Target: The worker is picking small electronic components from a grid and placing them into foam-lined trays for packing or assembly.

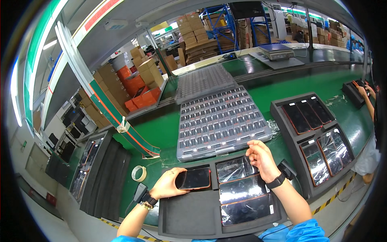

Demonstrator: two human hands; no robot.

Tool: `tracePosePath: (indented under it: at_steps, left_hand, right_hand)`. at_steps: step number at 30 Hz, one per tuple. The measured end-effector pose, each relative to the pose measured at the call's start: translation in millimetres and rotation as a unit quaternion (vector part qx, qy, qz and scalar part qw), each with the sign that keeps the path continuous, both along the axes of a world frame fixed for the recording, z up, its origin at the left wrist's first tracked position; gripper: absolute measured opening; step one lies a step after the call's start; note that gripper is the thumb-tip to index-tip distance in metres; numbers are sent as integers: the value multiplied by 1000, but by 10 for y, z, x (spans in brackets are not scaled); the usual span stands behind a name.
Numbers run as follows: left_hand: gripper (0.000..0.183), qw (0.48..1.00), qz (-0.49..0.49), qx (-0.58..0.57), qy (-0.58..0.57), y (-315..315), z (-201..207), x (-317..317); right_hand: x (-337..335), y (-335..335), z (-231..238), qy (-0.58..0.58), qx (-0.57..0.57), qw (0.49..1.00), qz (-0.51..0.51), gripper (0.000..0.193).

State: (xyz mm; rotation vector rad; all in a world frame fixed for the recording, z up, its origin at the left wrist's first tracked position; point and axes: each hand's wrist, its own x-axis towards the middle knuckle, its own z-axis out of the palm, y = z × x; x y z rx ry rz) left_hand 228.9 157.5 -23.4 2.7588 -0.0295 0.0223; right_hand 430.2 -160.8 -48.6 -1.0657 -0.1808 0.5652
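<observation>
In the head view a black foam tray [185, 216] lies before me. My left hand [169, 183] grips the left end of a dark smartphone [196, 178] with an orange-red edge, at the top of the tray's left compartment. Three more phones fill the right compartment: an upper phone [231, 171] under glossy clear film, a middle phone [242, 188] and a lower phone [246, 209] with a white label. Above the upper phone's right end is my right hand [261, 159], its fingers drawn together in a pinch. Whatever is between those fingertips is too small to make out.
Clear plastic trays [221, 125] of small dark parts lie beyond. A second foam tray [296, 139] with several phones stands right, stacked foam trays [100, 177] left. A tape roll [139, 173] sits near my left hand. Another person's hands [365, 92] are far right.
</observation>
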Motion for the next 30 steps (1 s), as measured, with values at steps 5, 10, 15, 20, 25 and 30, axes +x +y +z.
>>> tracePosePath:
  at_steps: [5, 10, 15, 20, 25, 30]
  left_hand:
    - [80, 999, 30, -10, -36, -78, 29, -14]
    - [88, 993, 97, -3, -64, -190, 228, -342]
    - [87, 995, 78, -59, 23, -427, 192, -620]
    - [90, 997, 66, -45, 22, -525, -48, -678]
    - [96, 997, 67, -43, -8, -421, -130, -618]
    - [97, 997, 62, -44, -15, -440, 144, -730]
  right_hand:
    - [64, -38, -50, -15, 15, 1000, 2, 11]
    - [42, -56, -26, 23, 39, 999, 8, 11]
    - [-24, -74, 52, 28, 38, 999, 22, 12]
    - [-46, -74, 74, 19, 35, 999, 31, 11]
    - [-53, -77, 34, -13, 28, 999, 27, 10]
    - [-60, -66, 25, -19, 10, 999, 27, 10]
